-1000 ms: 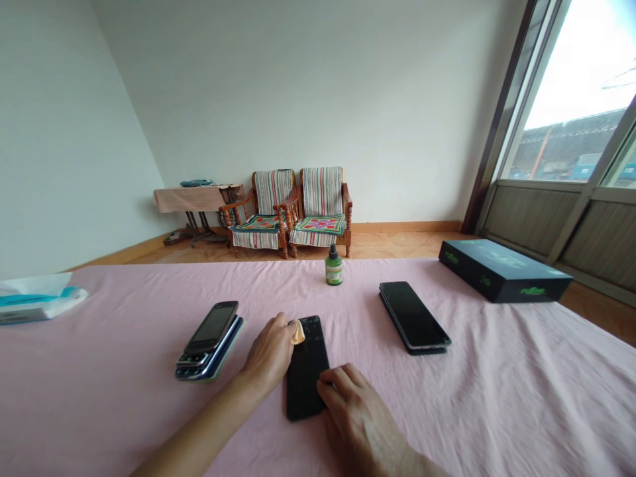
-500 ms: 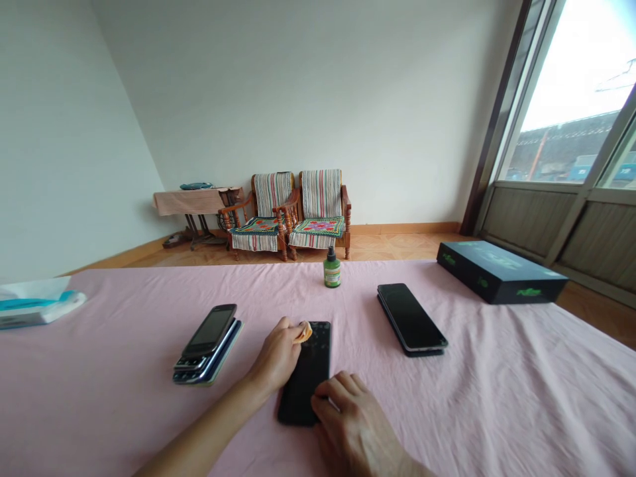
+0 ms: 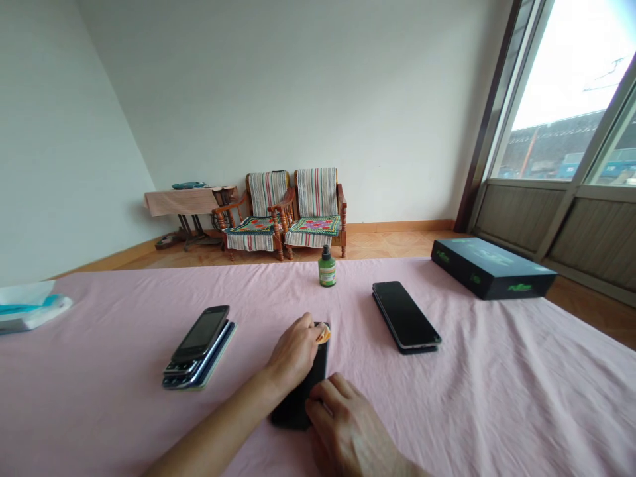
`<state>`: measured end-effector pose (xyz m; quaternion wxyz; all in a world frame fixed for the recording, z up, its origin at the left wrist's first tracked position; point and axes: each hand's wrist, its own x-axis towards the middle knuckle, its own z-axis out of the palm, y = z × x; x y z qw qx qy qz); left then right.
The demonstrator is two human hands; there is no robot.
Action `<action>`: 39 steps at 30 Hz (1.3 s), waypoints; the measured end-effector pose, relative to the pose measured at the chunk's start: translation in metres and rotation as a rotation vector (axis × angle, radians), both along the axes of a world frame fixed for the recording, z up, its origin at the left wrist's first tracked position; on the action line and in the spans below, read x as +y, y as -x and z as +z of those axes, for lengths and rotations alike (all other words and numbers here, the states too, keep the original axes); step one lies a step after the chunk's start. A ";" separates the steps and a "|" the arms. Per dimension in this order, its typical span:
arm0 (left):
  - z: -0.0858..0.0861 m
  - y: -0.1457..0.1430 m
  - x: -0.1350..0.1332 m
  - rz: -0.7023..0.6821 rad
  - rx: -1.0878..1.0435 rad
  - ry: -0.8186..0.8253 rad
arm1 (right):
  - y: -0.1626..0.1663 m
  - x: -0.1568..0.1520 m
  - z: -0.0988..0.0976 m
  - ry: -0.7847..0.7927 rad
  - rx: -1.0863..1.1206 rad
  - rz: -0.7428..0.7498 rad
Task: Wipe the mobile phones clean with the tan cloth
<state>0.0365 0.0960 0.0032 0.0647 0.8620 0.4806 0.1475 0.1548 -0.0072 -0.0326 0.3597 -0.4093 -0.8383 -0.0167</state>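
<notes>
A black smartphone [image 3: 297, 405] lies flat on the pink cloth, partly covered by both hands. My left hand [image 3: 294, 351] is closed on a small orange and white wiping cloth [image 3: 324, 333], which it presses against the far end of the screen. Fingers of my right hand [image 3: 342, 419] are curled at the near right edge of the smartphone and hold it against the table; the fingertips are partly hidden. Beyond the smartphone stands a green bottle [image 3: 326, 270] with a black top.
A stack of phones [image 3: 201, 344] lies to the left, and more stacked smartphones [image 3: 406, 317] lie to the right. A black box [image 3: 489, 271] sits at the back right. A tissue pack [image 3: 34, 311] is at the left edge. Pink cloth [image 3: 114, 331] covers the table.
My left hand has moved the wiping cloth rightward across the far end of the screen. My right hand stays at the smartphone's edge. The whole view has shifted slightly.
</notes>
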 end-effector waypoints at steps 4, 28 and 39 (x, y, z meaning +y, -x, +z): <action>0.002 0.004 -0.001 0.037 0.042 0.017 | 0.000 0.000 0.000 0.003 -0.011 -0.003; 0.006 -0.005 0.007 -0.068 0.057 0.057 | 0.001 0.000 0.003 0.039 -0.047 -0.008; 0.016 0.013 -0.024 -0.153 0.164 0.002 | 0.002 -0.001 0.001 0.028 -0.051 -0.009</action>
